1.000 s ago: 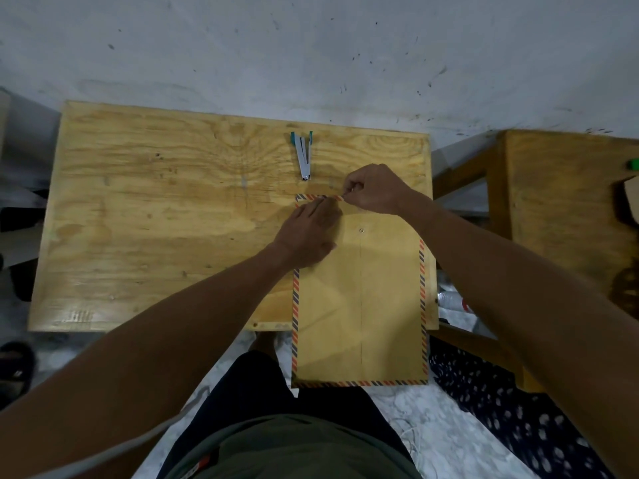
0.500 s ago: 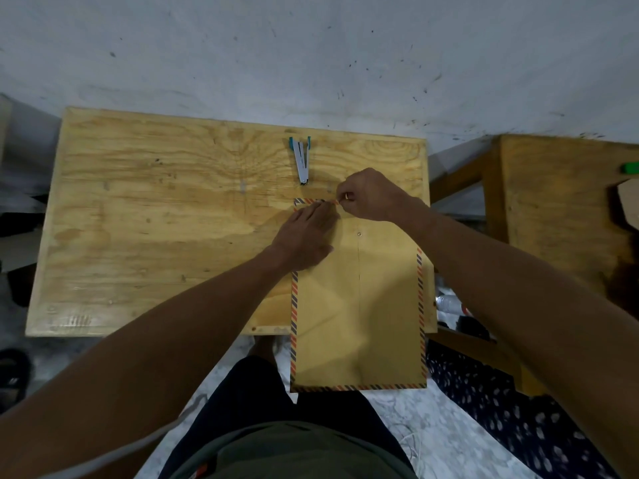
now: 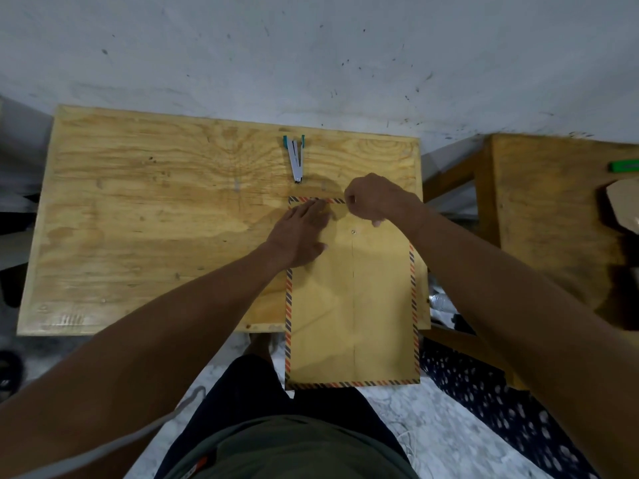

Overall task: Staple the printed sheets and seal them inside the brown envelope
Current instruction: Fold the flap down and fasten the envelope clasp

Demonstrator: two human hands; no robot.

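The brown envelope (image 3: 352, 299), edged in red and blue stripes, lies flap side up on the plywood table (image 3: 155, 219), its near end hanging over the front edge. My left hand (image 3: 301, 233) lies flat on its upper left part, fingers straight. My right hand (image 3: 373, 198) is curled at the top edge and pinches the folded flap there. A white stapler (image 3: 295, 159) with teal ends lies just beyond the envelope. The printed sheets are not visible.
A white wall rises right behind the table. A second wooden table (image 3: 553, 219) stands to the right with a green object (image 3: 624, 165) and a cardboard piece (image 3: 622, 209). My legs (image 3: 262, 392) are under the envelope's overhang.
My left hand has spread flatter and slid slightly down the envelope. My right hand has stayed at the top edge, still pinching there. The envelope has not shifted.
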